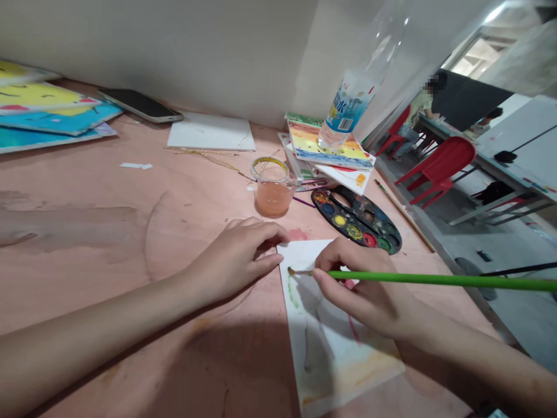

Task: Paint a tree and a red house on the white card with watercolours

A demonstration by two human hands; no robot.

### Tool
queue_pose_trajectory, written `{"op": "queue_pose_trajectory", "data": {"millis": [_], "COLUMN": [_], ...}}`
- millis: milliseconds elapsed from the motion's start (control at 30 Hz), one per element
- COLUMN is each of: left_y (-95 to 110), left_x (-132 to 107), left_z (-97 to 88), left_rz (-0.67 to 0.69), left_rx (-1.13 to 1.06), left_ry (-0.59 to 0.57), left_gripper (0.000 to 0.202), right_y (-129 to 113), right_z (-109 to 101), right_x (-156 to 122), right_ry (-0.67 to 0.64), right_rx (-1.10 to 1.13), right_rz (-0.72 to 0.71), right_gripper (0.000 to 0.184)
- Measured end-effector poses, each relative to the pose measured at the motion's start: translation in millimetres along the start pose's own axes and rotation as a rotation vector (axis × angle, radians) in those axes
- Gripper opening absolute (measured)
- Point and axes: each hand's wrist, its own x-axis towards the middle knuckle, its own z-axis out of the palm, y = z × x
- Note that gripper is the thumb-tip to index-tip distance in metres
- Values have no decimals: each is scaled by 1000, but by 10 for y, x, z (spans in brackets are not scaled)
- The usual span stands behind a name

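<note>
My right hand point(361, 284) pinches a green-handled paintbrush point(413, 278), its bristles touching the white painting sheet point(304, 255) near the upper left corner. A short line of green dabs runs down the sheet's left side from the tip. Lower down are a yellow-orange wash and a pinkish-red stroke, partly hidden by my right hand. My left hand point(248, 249) rests on the table at the sheet's top left edge, holding nothing, its thumb and bent index finger apart. Just beyond it stands a cup of cloudy orange water point(274, 194). An oval paint palette point(357, 217) lies past my right hand.
A plastic bottle point(346, 110) stands on stacked paintings point(300, 136) at the back. A phone point(137, 104), a white board point(213, 130) and colourful paintings point(47, 110) lie along the wall. Another brush point(404, 215) lies at the right edge. Beyond are red chairs point(448, 165) and two people.
</note>
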Motion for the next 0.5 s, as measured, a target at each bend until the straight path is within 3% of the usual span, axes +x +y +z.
{"op": "queue_pose_trajectory", "data": {"millis": [167, 333, 500], "left_y": [-8, -9, 2], "left_x": [-14, -15, -26], "left_z": [11, 6, 1], "left_rz": [16, 22, 20], "left_rx": [-11, -13, -16], "left_ry": [15, 17, 19], "left_gripper": [25, 23, 24], "right_y": [-63, 10, -31], "right_z": [27, -4, 4], "right_x": [-38, -68, -47], "right_ry": [29, 24, 35], "right_rx": [90, 4, 77], "right_rz": [-65, 5, -76], "right_gripper": [21, 16, 20]}}
